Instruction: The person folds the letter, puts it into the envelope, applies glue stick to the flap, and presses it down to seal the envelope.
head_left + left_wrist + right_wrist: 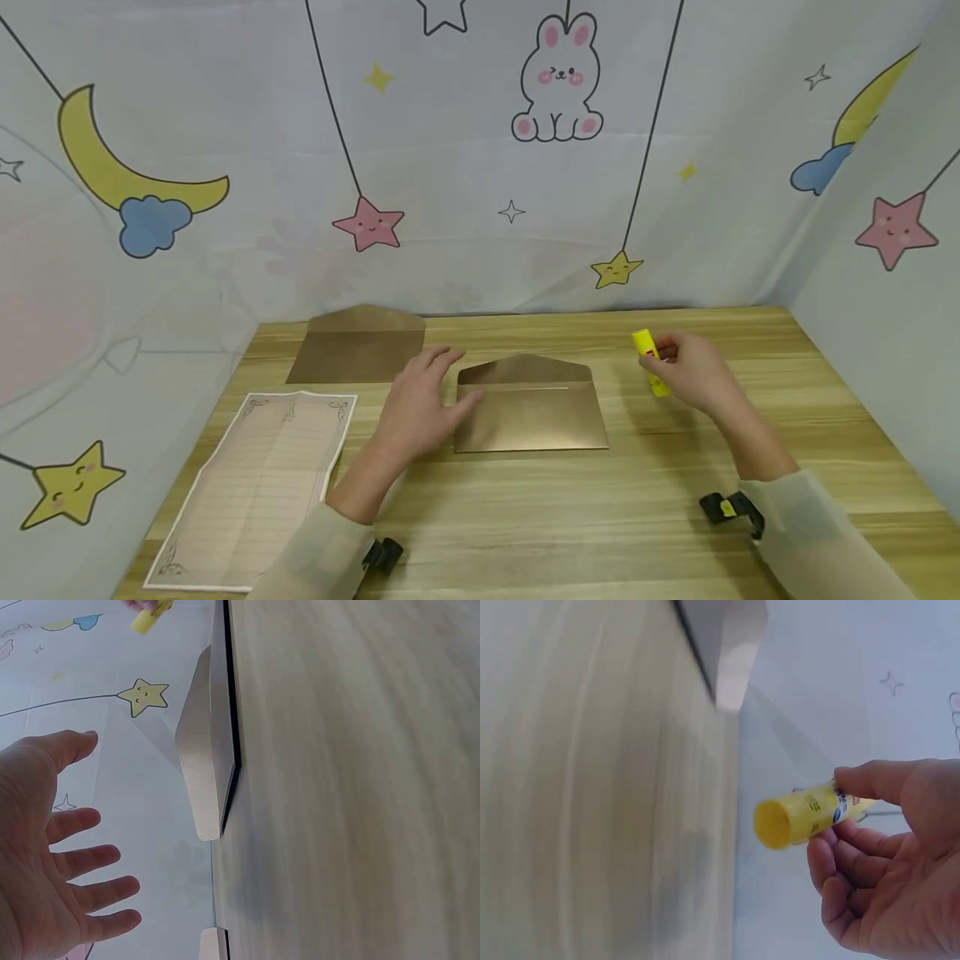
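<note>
From pale sleeves (318, 557), holding left grip (420, 408) spread near bronze envelope (536, 423), pinching yellow tube (643, 341) in right grip (693, 371).

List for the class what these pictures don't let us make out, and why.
Head view: the lined sheet's lower right corner, behind the left sleeve.
Head view: the far envelope's lower right corner, behind the left hand.
Head view: fine print on the yellow tube, too small and partly under the right hand.
Right wrist view: most of the near envelope, cut off by the top edge.
</note>
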Tool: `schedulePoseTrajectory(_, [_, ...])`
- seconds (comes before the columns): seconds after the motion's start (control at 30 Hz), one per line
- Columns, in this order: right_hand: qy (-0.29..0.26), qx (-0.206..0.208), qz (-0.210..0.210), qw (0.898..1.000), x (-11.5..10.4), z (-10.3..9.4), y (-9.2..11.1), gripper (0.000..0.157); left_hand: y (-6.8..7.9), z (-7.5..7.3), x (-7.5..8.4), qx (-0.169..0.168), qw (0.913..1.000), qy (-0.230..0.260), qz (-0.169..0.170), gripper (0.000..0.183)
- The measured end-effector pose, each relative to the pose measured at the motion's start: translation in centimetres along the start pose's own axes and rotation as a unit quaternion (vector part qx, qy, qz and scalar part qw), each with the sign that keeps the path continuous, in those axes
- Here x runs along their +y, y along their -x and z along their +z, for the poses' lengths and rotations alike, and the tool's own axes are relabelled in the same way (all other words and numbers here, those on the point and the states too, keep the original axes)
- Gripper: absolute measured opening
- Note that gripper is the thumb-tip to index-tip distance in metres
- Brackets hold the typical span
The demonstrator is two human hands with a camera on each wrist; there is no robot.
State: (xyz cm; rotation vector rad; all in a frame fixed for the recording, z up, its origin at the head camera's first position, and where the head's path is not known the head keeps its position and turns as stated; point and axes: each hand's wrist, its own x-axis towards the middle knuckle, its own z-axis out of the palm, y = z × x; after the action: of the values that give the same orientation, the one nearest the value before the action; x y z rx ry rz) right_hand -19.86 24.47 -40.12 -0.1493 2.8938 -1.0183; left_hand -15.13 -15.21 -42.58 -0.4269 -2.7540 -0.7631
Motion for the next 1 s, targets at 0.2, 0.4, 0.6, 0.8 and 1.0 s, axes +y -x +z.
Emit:
schedulePoseTrajectory(0.2, [-0.088,0.001,-0.019,0.996,-2.6,2.2,0.1,0.051,-0.3,0.0,0.6,0.001,0.9999,0.001,0.012,0.067])
schedulePoseTrajectory(0.4, [-0.176,-0.013,-0.052,0.983,-4.9,4.6,0.0,0.05,-0.7,0.1,1.8,-0.001,0.9996,0.011,0.027,0.069])
schedulePoseTrajectory(0.6, [-0.254,-0.045,-0.066,0.964,-7.5,6.8,0.3,0.047,-1.0,0.3,3.2,-0.001,0.9989,0.018,0.042,0.071])
schedulePoseTrajectory(0.8, [-0.319,-0.074,-0.07,0.942,-9.5,8.5,1.1,0.045,-0.9,0.8,4.2,-0.007,0.9979,0.035,0.055,0.071])
schedulePoseTrajectory(1.0, [-0.353,-0.094,-0.068,0.929,-10.1,9.5,1.6,0.042,-0.4,1.3,5.0,-0.013,0.9972,0.046,0.058,0.067])
